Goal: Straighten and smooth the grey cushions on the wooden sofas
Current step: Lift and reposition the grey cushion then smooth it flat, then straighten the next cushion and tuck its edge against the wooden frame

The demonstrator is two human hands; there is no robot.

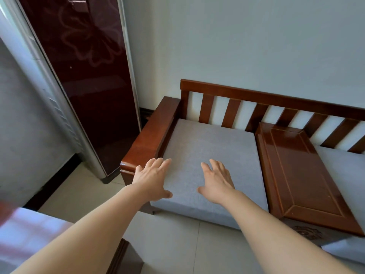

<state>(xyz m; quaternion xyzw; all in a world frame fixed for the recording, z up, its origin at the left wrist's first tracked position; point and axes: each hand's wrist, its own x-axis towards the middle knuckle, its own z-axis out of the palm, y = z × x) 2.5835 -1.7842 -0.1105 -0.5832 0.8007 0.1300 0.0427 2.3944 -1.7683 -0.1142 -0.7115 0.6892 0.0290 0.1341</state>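
A grey seat cushion lies flat on the left seat of a wooden sofa with a slatted back. My left hand is spread flat over the cushion's front left corner, fingers straight. My right hand lies flat on the cushion's front middle, fingers spread. A second grey cushion shows at the right edge, partly cut off by the frame. Neither hand holds anything.
A glossy wooden panel divides the two seats. The sofa's left armrest runs beside my left hand. A tall dark red appliance stands in the left corner. Another cushioned seat sits at bottom left. Pale tiled floor lies below.
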